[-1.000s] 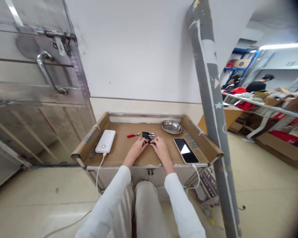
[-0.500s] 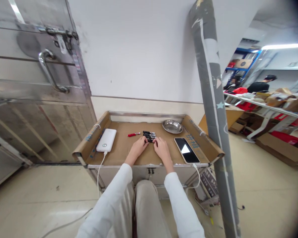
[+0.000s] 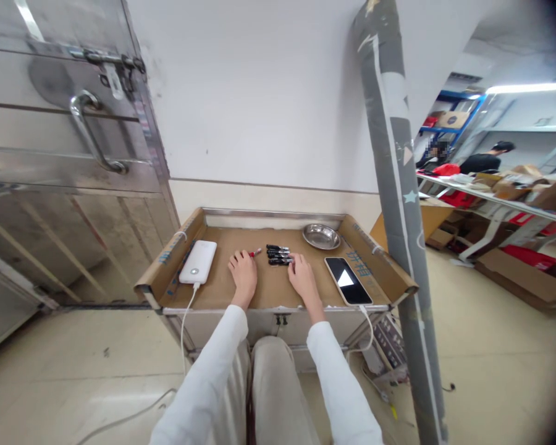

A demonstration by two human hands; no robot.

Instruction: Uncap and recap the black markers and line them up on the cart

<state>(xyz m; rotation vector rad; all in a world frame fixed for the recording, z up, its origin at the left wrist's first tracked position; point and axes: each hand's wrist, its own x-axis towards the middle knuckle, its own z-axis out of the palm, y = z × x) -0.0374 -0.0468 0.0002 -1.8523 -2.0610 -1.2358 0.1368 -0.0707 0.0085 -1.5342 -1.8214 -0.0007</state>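
Several black marker pens lie side by side in a row at the middle of the brown cardboard tabletop. A red marker pen is to their left, its left part covered by the fingers of my left hand. That hand is curled down over the red pen, with the tip sticking out to the right. At the right ends of the black pens rests my right hand, fingers bent and slightly apart, touching the nearest pen without wrapping it.
A white power bank with a cable lies at the left. On the right are a phone, also cabled, and a round metal dish. Raised cardboard sides edge the tabletop. A tall grey roll leans at the right.
My left hand has left the black pens and moved left onto the red pen. My right hand has stayed at the right ends of the black pens, which now show more fully.
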